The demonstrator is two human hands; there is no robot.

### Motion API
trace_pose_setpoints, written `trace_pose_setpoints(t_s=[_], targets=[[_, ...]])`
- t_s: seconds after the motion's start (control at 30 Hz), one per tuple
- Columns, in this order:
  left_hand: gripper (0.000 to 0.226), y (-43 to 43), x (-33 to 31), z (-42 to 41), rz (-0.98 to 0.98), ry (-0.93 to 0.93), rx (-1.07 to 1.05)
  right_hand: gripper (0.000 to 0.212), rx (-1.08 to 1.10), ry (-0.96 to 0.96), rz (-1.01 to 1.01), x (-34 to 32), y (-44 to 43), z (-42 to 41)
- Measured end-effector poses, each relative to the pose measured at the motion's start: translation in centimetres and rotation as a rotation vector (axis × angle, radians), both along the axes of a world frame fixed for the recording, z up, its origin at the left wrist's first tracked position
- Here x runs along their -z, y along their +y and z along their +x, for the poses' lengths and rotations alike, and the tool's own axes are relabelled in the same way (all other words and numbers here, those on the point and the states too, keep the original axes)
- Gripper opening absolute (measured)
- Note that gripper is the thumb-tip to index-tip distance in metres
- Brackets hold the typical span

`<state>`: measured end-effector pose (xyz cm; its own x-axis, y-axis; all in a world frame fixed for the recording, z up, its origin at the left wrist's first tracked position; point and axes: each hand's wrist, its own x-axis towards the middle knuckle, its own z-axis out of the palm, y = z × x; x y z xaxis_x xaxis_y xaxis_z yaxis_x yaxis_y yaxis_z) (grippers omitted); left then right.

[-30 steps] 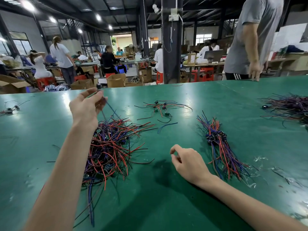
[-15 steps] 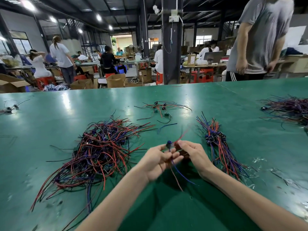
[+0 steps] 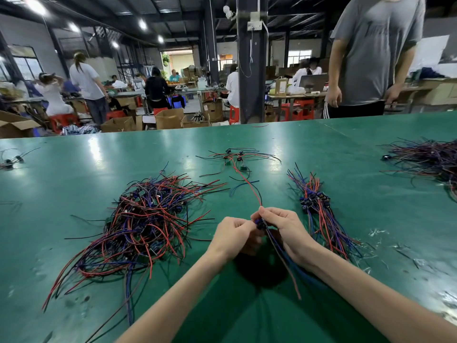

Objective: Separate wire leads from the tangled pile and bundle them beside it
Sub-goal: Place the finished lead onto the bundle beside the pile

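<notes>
At lower centre of the frame, the left hand [image 3: 235,235] and right hand [image 3: 286,231] are pinching one lead [image 3: 260,222] at its dark connector, fingertips curled tight around it. Its wires are trailing up toward mid-frame and down toward the bottom edge. The pile [image 3: 143,224] is lying left of the hands on the table [image 3: 346,149], and the bundle [image 3: 319,211] is lying just right of them. A small cluster [image 3: 237,157] is sitting above centre, and another heap [image 3: 430,154] is sitting at the right edge.

Grey-tee person [image 3: 376,58] behind green table [image 3: 74,174]; boxes [image 3: 170,118], red stools [image 3: 304,108] in bkgd.
</notes>
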<state>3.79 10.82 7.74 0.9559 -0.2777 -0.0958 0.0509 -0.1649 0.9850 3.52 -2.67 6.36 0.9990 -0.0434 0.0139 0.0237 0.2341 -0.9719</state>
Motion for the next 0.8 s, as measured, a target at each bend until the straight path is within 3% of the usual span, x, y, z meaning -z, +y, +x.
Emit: trace_pose_setpoints(t_s=[0.07, 0.13, 0.23, 0.33, 0.5, 0.8], targets=[[0.029, 0.5, 0.2, 0.6, 0.175, -0.195, -0.137, 0.026, -0.014, -0.005, -0.028, 0.1, 0.1, -0.1], [0.016, 0.7, 0.4, 0.9, 0.171, -0.288, -0.176, 0.028, -0.035, 0.009, 0.004, 0.0, 0.4, -0.3], [0.003, 0.4, 0.3, 1.1, -0.026, -0.235, -0.072, 0.028, -0.097, 0.029, 0.013, -0.1, 0.9, -0.7], [0.006, 0.3, 0.4, 1.0, -0.131, -0.147, -0.009, 0.027, -0.127, 0.028, -0.008, -0.2, 1.3, -1.1], [0.004, 0.7, 0.5, 1.3, -0.298, -0.015, -0.057, 0.023, -0.193, 0.032, 0.083, -0.5, 1.3, -1.4], [0.010, 0.8, 0.6, 1.5, -0.338, -0.107, -0.109, 0.019, -0.227, 0.049, 0.086, -0.6, 1.2, -1.5]])
